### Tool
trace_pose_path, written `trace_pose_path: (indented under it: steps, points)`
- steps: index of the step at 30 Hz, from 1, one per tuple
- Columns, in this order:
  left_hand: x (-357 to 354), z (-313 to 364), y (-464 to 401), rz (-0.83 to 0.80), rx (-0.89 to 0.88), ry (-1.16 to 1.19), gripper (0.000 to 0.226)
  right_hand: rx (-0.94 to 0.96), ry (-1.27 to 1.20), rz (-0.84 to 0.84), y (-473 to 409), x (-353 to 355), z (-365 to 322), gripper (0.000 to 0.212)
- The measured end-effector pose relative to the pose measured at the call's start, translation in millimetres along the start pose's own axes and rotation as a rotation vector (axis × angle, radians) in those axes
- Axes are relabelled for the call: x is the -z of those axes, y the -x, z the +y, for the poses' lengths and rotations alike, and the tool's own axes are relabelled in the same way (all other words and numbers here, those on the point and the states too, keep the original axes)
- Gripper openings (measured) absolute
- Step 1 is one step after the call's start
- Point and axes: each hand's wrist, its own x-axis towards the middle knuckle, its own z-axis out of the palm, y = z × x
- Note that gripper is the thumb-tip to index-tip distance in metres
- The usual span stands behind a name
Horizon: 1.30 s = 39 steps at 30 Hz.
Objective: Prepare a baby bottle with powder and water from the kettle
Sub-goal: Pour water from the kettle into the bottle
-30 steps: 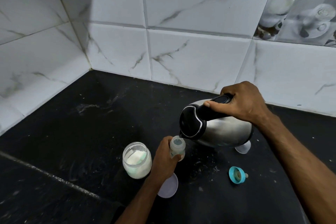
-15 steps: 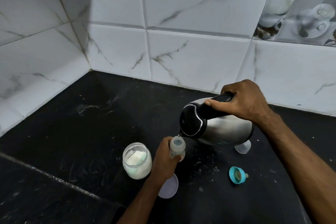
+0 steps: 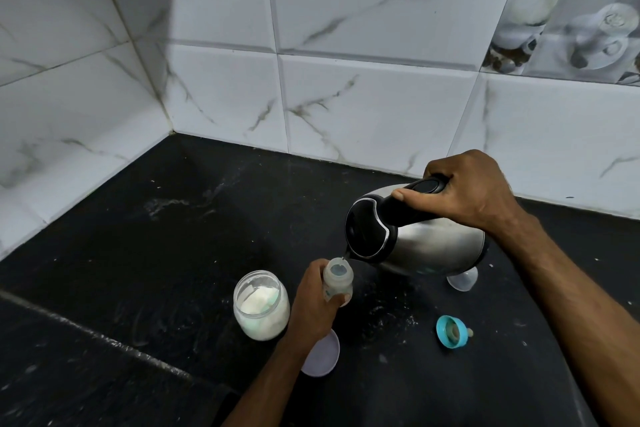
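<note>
My left hand (image 3: 313, 305) grips a small clear baby bottle (image 3: 338, 279), upright and open-topped, on the black counter (image 3: 173, 236). My right hand (image 3: 464, 191) holds the black handle of a steel kettle (image 3: 422, 239), tilted left so its spout sits just over the bottle's mouth. A thin stream of water runs from the spout into the bottle. An open glass jar of white powder (image 3: 260, 305) stands just left of my left hand.
A teal bottle ring with its teat (image 3: 450, 331) lies right of the bottle. A clear cap (image 3: 462, 279) sits under the kettle's base. A pale round lid (image 3: 320, 354) lies beneath my left wrist. Powder specks dot the counter. Tiled walls meet in a corner behind.
The kettle has tipped slightly further towards the bottle. Both hands otherwise stay where they were.
</note>
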Motion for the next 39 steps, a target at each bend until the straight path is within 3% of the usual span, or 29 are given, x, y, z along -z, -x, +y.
trace_pose_path:
  steps: [39]
  points:
    - [-0.6, -1.5, -0.5, 0.013, -0.004, 0.025, 0.057, 0.003, 0.008, 0.019, 0.8, 4.8, -3.6, 0.074]
